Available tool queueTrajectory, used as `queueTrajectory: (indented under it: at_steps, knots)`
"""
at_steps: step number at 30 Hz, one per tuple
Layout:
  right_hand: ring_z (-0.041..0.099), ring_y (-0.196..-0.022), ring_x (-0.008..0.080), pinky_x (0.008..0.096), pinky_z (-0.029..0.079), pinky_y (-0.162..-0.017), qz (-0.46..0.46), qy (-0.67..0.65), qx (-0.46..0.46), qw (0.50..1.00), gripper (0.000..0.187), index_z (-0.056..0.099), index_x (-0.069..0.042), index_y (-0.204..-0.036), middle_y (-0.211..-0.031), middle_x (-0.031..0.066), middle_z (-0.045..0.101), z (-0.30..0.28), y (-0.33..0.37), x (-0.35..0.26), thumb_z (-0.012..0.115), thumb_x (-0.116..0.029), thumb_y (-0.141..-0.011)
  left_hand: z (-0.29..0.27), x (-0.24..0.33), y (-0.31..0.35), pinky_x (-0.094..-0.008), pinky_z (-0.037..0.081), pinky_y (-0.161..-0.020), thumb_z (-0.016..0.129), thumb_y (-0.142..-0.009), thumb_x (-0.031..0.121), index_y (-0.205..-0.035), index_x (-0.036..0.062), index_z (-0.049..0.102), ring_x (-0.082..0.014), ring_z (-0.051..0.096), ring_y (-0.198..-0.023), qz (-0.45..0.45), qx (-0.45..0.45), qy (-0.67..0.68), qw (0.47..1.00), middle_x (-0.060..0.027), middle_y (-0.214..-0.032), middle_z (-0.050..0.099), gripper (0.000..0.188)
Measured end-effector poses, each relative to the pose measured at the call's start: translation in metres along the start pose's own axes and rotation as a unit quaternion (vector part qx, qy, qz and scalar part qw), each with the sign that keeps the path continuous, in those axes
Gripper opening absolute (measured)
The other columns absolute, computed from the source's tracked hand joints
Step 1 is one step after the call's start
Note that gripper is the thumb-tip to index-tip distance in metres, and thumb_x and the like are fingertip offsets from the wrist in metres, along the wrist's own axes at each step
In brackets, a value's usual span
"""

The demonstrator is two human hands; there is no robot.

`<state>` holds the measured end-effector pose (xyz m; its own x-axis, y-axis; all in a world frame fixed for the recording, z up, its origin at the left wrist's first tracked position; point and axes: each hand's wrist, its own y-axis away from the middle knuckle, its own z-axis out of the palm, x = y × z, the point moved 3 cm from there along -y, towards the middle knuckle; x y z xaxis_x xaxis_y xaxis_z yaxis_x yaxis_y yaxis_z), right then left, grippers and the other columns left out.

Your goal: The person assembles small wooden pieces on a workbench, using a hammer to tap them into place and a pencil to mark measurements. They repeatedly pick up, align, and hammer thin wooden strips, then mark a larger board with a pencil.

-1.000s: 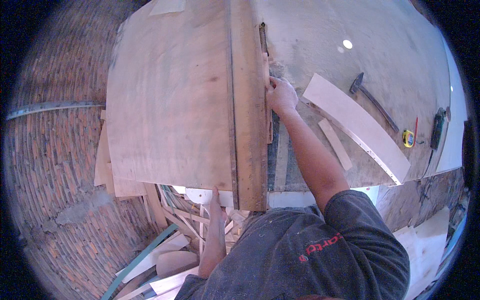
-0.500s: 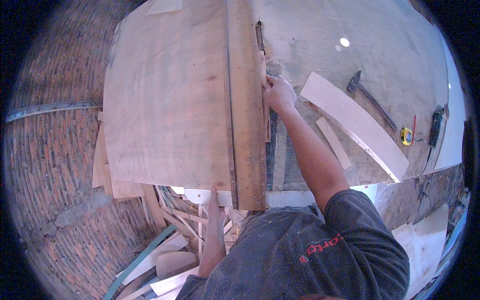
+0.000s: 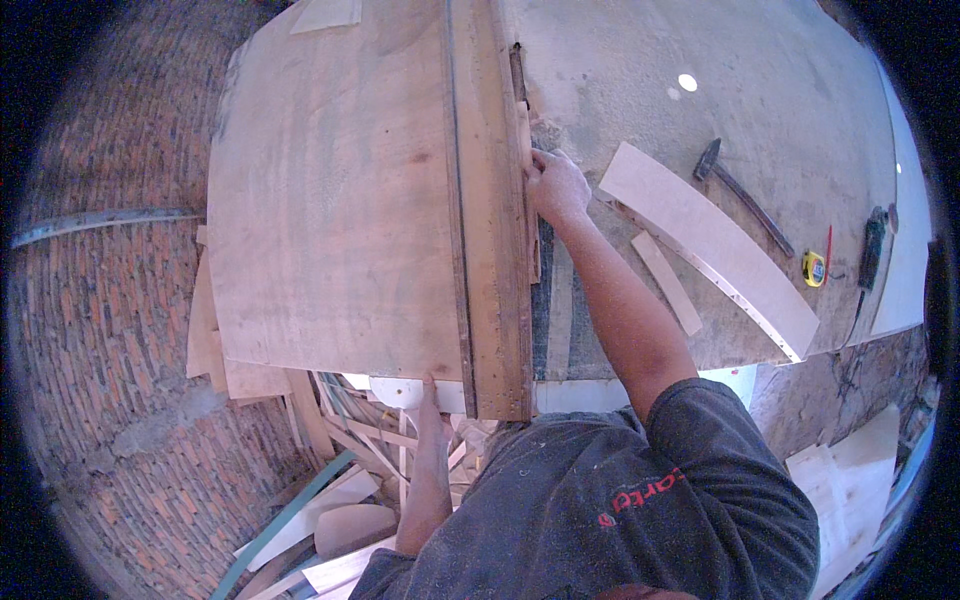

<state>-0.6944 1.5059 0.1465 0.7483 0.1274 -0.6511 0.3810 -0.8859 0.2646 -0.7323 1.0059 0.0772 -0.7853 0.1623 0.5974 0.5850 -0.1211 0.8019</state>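
A large pale plywood sheet (image 3: pixel 330 200) lies on the left of the worktable (image 3: pixel 620 90), against a long wooden fence (image 3: pixel 497 230). My left hand (image 3: pixel 430 402) is at the sheet's near edge, thumb on top; its other fingers are mostly hidden below. Reaching across the table, my right hand (image 3: pixel 557 185) has its fingers closed on a narrow wood strip (image 3: pixel 525 135) along the fence's right side. The strip's lower part is covered by the hand. A dark slot (image 3: pixel 517 70) runs beyond the strip, with sawdust near it.
To the right lie a curved wood piece (image 3: pixel 710 245), a short flat strip (image 3: pixel 666 283), a hammer (image 3: pixel 742 198), a yellow tape measure (image 3: pixel 813 268) and a dark-handled tool (image 3: pixel 873 250). Wood offcuts (image 3: pixel 350 530) are heaped below left, beside a brick floor (image 3: pixel 110 350).
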Motion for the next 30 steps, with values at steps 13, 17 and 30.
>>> queueTrajectory:
  at_steps: [13, 17, 30]
  knots:
    - [0.065, -0.114, 0.0361, 0.0481, 0.052, -0.098, -0.003, -0.007, -0.005, 1.000, 0.037, 0.071, -0.021, -0.130, -0.118, 0.0137, 0.067, -0.002, -0.001, -0.002, 0.058, -0.030, -0.097, -0.006, -0.001, -0.006, -0.0396, 0.062, -0.083, 0.062, -0.102, 0.050, -0.125, 0.0161, 0.062, -0.0209, 0.071, -0.099, -0.028, 0.000, 0.008, 1.000, -0.0028, -0.111, 0.071, 0.041]
    - [0.065, -0.114, 0.0358, 0.0479, 0.052, -0.098, 0.001, -0.008, 0.010, 1.000, 0.036, 0.072, -0.021, -0.129, -0.118, 0.0143, 0.068, -0.001, -0.001, -0.002, 0.060, -0.030, -0.096, -0.003, -0.001, -0.003, -0.0396, 0.062, -0.083, 0.063, -0.102, 0.047, -0.125, 0.0155, 0.062, -0.0215, 0.071, -0.099, -0.033, 0.012, 0.024, 0.999, -0.0027, -0.109, 0.071, 0.039]
    - [0.066, -0.113, 0.0363, 0.0474, 0.052, -0.097, -0.015, -0.006, 0.020, 1.000, 0.035, 0.073, -0.020, -0.128, -0.117, 0.0149, 0.069, 0.004, -0.004, 0.003, 0.063, -0.031, -0.095, 0.014, 0.013, 0.011, -0.0388, 0.062, -0.087, 0.064, -0.103, 0.038, -0.136, 0.0132, 0.057, -0.0224, 0.071, -0.105, -0.028, 0.012, 0.031, 0.999, -0.0039, -0.121, 0.069, 0.042]
